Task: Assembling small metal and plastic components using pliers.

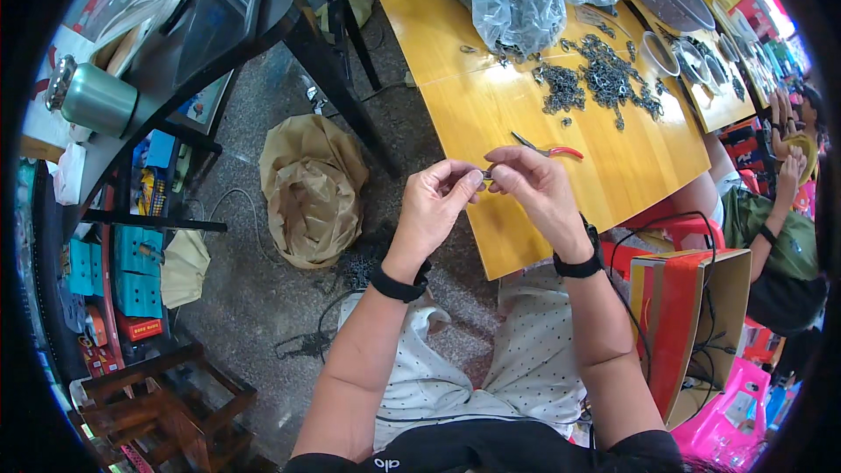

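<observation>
Above the near left edge of the yellow wooden table (473, 96), both my hands meet in a pinch. My left hand (434, 201) is closed, thumb and forefinger on a small dark metal piece (487, 176). On its other side my right hand (541, 197) is closed too, thumb and fingers pinching the same piece. Fingers cover most of it, so its exact kind is hidden. Just beyond my right hand lie pliers with red handles (565, 152). Farther back, small dark metal clasps are heaped in two piles (561, 89), with a few scattered singly.
A clear plastic bag (526, 9) of dark parts stands at the table's back, with plastic tubs (659, 54) to its right. Brown paper lines a round container (311, 193) on the floor. A cardboard box with cables (679, 324) stands at right; another person (771, 228) sits beyond.
</observation>
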`<state>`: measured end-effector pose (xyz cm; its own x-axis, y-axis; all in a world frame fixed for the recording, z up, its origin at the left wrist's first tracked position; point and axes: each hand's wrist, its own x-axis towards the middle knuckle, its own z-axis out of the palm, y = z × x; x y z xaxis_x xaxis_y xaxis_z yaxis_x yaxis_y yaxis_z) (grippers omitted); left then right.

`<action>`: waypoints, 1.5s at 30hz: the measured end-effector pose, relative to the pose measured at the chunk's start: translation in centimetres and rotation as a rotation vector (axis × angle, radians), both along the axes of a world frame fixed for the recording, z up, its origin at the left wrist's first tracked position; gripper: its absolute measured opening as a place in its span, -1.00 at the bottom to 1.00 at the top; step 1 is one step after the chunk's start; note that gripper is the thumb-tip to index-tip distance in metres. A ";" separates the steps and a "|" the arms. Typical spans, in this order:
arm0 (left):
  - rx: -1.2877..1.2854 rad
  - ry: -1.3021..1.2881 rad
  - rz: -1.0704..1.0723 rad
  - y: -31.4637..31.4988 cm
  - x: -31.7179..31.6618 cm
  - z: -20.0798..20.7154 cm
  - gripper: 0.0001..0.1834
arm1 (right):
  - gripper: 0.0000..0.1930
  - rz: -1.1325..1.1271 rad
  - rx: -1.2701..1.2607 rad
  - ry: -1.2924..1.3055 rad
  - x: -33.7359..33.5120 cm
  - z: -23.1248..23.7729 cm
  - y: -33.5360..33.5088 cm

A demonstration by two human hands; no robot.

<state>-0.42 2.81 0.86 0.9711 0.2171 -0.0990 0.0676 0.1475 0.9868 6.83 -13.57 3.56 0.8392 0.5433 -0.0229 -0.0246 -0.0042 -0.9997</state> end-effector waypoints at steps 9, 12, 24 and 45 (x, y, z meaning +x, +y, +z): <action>-0.123 0.080 -0.044 0.0 0.2 0.5 -0.77 | -0.94 -0.050 -0.154 -0.205 0.1 -0.9 -0.4; 0.039 0.017 -0.054 0.1 0.1 -0.3 -0.80 | -0.94 -0.022 -0.041 -0.083 0.2 -1.2 -0.4; 0.167 -0.047 -0.068 0.2 0.1 -0.2 -0.83 | -0.93 0.027 0.018 -0.010 0.4 -0.9 -0.4; 0.240 -0.040 -0.071 1.0 0.0 -0.4 -0.79 | -0.79 0.085 -0.153 -0.011 0.3 -0.5 -0.4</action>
<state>-0.38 3.83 0.45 0.9868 0.1611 -0.0136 0.0293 -0.0955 0.9950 7.16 -13.99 3.06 0.7909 0.6033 -0.1020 -0.0072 -0.1575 -0.9875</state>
